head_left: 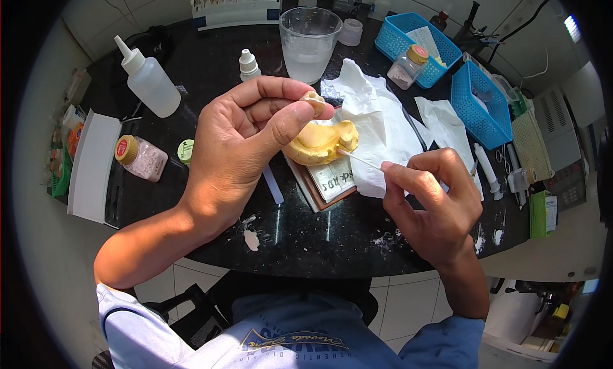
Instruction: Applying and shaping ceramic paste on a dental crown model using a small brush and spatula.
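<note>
My left hand (pixel 255 132) pinches a small cream-coloured piece (pixel 313 102) between thumb and fingertips, above a yellow dental cast (pixel 322 145). My right hand (pixel 431 203) grips a thin white stick (pixel 365 159), its tip at the right part of the cast. The cast sits on a small pad (pixel 329 182) with a brown edge, beside crumpled white paper (pixel 377 120). A pale blue flat strip (pixel 273 189) lies just left of the pad.
A cup of clear liquid (pixel 306 62) and a dropper bottle (pixel 249 69) stand behind. A squeeze bottle (pixel 153 88) and powder jar (pixel 143 161) are left. Blue baskets (pixel 479 110), another jar (pixel 403 72) and a syringe (pixel 486 171) are right, on the black counter (pixel 306 251).
</note>
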`<state>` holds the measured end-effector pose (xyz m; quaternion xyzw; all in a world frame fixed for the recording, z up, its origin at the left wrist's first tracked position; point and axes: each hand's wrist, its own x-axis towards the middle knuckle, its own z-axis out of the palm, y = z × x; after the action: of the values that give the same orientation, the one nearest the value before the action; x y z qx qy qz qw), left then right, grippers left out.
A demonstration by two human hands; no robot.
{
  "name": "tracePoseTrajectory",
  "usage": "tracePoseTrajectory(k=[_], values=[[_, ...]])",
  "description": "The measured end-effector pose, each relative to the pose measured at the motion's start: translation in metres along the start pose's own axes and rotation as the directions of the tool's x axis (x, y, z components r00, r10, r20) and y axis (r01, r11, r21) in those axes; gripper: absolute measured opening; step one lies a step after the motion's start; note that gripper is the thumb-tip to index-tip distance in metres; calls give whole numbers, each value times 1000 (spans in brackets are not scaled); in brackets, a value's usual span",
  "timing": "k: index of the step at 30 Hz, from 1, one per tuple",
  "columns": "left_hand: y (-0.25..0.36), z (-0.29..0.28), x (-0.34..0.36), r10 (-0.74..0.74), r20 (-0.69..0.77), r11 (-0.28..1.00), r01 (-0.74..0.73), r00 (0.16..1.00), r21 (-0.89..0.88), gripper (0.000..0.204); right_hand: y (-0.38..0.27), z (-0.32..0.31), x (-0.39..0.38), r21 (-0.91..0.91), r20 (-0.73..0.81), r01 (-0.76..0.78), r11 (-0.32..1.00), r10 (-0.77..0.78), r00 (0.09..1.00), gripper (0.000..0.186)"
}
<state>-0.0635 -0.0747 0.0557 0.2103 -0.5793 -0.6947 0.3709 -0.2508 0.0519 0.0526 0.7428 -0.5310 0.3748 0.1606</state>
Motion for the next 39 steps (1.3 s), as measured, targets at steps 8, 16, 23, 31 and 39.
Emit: tracePoseTrajectory(k=[8,16,23,31,39], values=[[4,-4,-1,33,-6,999,-33,999,-2,30,9,-19,24,-139,-177,-69,988,44,983,25],[8,1,-4,116,-47,993,-117,992,-18,22,97,4,121,-442,26,-4,897,17,1000,6],[7,0,-6,126,-39,992,-125,991,25,20,130,51,134,-518,196,128,845,-29,980,11],[11,-2,-7,188,-41,982,-186,981,47,21,36,-26,79,-169,217,-58,984,95,971,25],[4,12,-25,300,154,908,-331,941,255,18,9,-21,-2,-248,347,143,958,-50,936,44]])
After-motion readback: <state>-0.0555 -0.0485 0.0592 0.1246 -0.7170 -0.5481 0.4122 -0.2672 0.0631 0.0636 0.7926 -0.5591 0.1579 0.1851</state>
